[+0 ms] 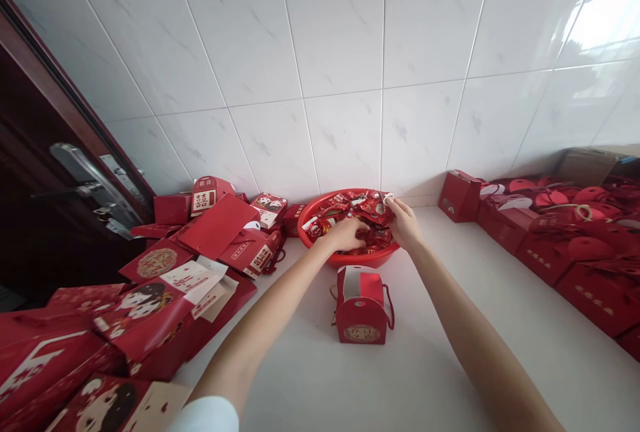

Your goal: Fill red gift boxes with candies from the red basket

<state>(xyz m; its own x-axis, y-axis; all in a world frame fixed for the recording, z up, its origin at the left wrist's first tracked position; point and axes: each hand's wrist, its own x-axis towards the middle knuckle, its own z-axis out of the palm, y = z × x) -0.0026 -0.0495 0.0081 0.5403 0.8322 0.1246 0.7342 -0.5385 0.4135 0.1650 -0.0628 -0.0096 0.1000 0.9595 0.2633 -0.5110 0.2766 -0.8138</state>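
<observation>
A red plastic basin stands against the tiled wall, filled with red wrapped packets that look like sweets. My left hand reaches into it with curled fingers; the fingertips are partly hidden among the packets, and what they hold cannot be made out. At the basin's right rim, my right hand has its fingers closed on the edge of a red wrapped packet. Between my forearms, in front of the basin, a small red gift box stands upright with its top open and a cord handle at each side.
Red boxes and flat cartons lie in a loose heap on the left, beside a dark door with a metal handle. Along the right, red gift boxes stand in packed rows on the white tabletop. White tiles rise behind.
</observation>
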